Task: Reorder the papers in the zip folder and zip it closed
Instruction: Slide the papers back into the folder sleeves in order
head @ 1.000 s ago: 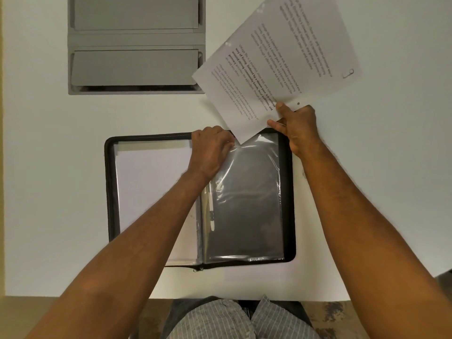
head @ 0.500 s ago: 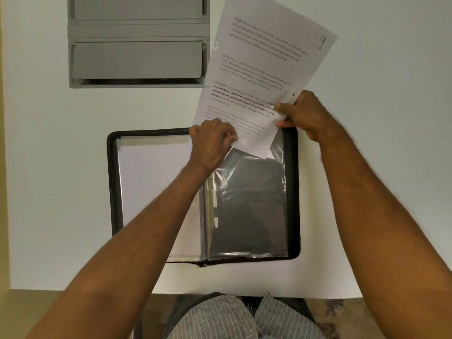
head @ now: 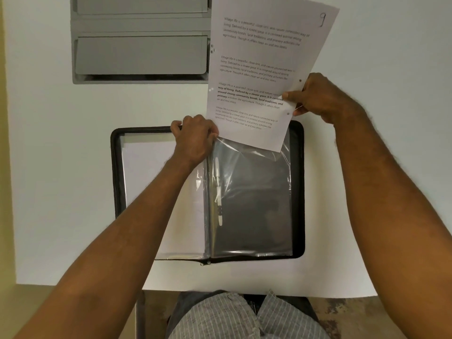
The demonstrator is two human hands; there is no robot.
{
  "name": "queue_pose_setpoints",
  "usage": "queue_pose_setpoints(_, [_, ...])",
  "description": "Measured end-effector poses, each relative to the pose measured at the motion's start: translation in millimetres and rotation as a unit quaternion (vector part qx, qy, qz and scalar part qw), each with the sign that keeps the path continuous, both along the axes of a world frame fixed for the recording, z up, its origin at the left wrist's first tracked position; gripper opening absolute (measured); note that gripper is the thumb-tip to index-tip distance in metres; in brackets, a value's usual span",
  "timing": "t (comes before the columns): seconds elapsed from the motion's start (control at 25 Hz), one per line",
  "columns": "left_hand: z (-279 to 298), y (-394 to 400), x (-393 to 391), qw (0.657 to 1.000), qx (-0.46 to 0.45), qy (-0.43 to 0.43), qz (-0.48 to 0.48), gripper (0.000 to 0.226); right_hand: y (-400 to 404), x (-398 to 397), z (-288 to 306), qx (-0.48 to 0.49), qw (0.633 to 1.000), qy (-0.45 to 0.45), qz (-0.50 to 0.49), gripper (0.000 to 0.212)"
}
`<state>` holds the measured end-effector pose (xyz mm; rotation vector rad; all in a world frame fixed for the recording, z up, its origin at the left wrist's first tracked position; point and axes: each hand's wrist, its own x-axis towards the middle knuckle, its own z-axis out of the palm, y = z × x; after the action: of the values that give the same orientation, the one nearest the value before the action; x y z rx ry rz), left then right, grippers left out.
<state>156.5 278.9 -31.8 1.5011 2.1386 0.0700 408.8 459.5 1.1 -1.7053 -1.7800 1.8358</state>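
A black zip folder [head: 299, 196] lies open on the white table. Its right half shows a clear plastic sleeve [head: 252, 201] over a dark backing; its left half holds white papers [head: 149, 182]. My left hand [head: 194, 139] grips the sleeve's top edge near the spine. My right hand [head: 315, 97] pinches the right edge of a printed sheet [head: 261, 69] marked with a handwritten 9. The sheet stands nearly upright, its bottom edge at the sleeve's mouth. A white pen [head: 218, 192] lies along the spine.
A grey two-tier paper tray [head: 139, 40] stands at the back left of the table [head: 49, 167]. The table's front edge runs just below the folder, with my lap beyond it.
My right hand has turned the sheet from slanted to nearly upright and brought its bottom edge down to the sleeve's opening. My left hand has kept its hold on the sleeve.
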Motion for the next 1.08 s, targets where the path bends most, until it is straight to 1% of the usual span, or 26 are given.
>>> queue_pose_setpoints(0.12, [0, 2, -1, 1.0, -0.005, -0.009, 0.02, 0.014, 4, 1, 1, -0.008, 1.0, -0.005, 0.009, 0.041])
queue_pose_setpoints(0.24, [-2, -1, 1, 0.997, 0.005, -0.043, 0.065, 0.008, 7, 4, 1, -0.011, 1.0, -0.005, 0.021, 0.042])
queue_pose_setpoints(0.36, [0, -3, 1, 0.993, 0.022, -0.074, 0.093, 0.008, 12, 6, 1, -0.011, 1.0, -0.002, 0.024, 0.042])
queue_pose_setpoints(0.48, [5, -2, 1, 0.992, 0.033, -0.091, 0.087, 0.02, 15, 5, 2, -0.007, 1.0, -0.004, 0.027, 0.04])
queue_pose_setpoints(0.52, [5, -2, 0, 0.992, 0.029, -0.095, 0.082, 0.02, 15, 5, 2, -0.004, 1.0, -0.007, 0.028, 0.039])
queue_pose_setpoints(0.72, [1, 3, -8, 0.99, -0.007, -0.124, 0.067, 0.015, 17, 1, 2, 0.011, 0.999, -0.021, 0.044, 0.04])
queue_pose_setpoints(0.92, [-6, 4, -13, 0.985, 0.008, -0.153, 0.082, 0.013, 23, -2, 6, 0.017, 0.997, -0.033, 0.063, 0.042])
queue_pose_setpoints(1.08, [-6, 4, -13, 0.982, 0.015, -0.18, 0.058, 0.008, 29, -2, 7, 0.016, 0.997, -0.034, 0.07, 0.04])
